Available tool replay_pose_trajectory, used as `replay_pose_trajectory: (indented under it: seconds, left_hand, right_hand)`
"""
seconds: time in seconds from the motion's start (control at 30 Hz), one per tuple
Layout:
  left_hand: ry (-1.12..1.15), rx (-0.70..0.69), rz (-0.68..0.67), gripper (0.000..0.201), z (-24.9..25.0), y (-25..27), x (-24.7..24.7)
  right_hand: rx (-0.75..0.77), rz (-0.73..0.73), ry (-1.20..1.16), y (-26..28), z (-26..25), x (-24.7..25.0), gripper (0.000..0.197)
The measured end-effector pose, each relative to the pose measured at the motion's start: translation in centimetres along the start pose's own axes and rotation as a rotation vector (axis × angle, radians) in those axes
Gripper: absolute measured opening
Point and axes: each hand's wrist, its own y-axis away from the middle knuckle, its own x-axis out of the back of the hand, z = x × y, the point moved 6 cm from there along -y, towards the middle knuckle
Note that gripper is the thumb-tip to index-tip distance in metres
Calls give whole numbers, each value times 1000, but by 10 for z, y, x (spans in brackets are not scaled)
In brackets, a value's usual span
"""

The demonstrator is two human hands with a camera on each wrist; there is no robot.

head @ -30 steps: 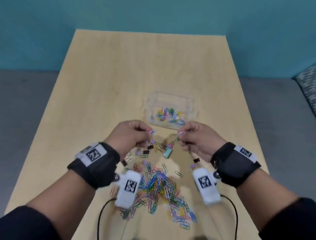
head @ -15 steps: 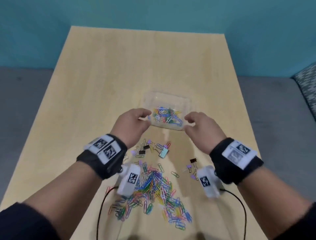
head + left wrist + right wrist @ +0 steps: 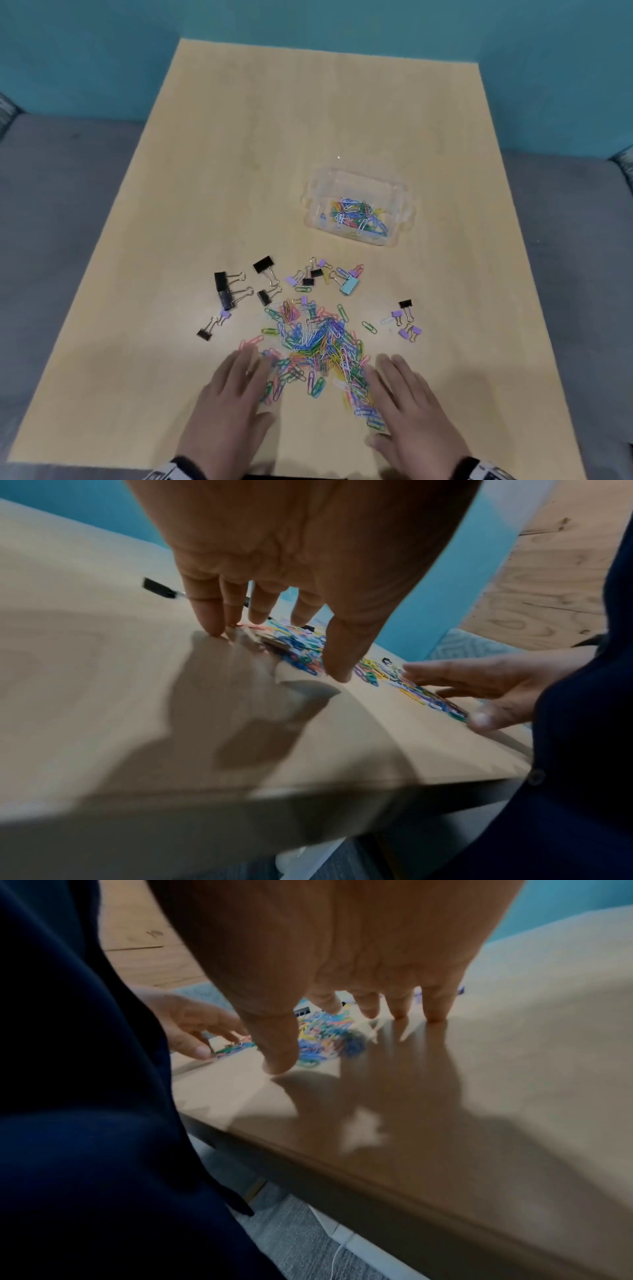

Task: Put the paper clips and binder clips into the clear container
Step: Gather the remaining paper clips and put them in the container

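A heap of coloured paper clips lies on the wooden table near its front edge. Black, lilac and teal binder clips are scattered just beyond the heap, with a few more to the right. The clear container stands farther back on the right with several paper clips inside. My left hand lies flat with straight fingers at the heap's left edge, its fingertips touching the table. My right hand lies flat at the heap's right edge. Neither hand holds anything.
A teal wall rises behind the table. Grey floor lies on both sides. The table's front edge runs just below my wrists. My dark sleeve fills one side of each wrist view.
Both hands have left the container's front edge and come back toward me. They now lie flat either side of the paper clip heap. More binder clips show at the left.
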Motion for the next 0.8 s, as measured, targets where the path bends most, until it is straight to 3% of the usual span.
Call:
replay_pose_trajectory:
  seconds: [0.23,0.43,0.6,0.8]
  left_hand:
    - [47,-91,106,87,34,-40,12]
    - [8,-119,108,75,43,-70,18]
    - [-13,-144,151,50,47,-70,21]
    - [1,-137,145,38,46,-75,17]
  right_hand:
    - [-12,107,10,-47,-33,15,80]
    - [-6,146,14,-75,-46,35,68]
    - [-14,205,30,-82,-51,46,71]
    - [-30,78,-33,-89,-52,57,50]
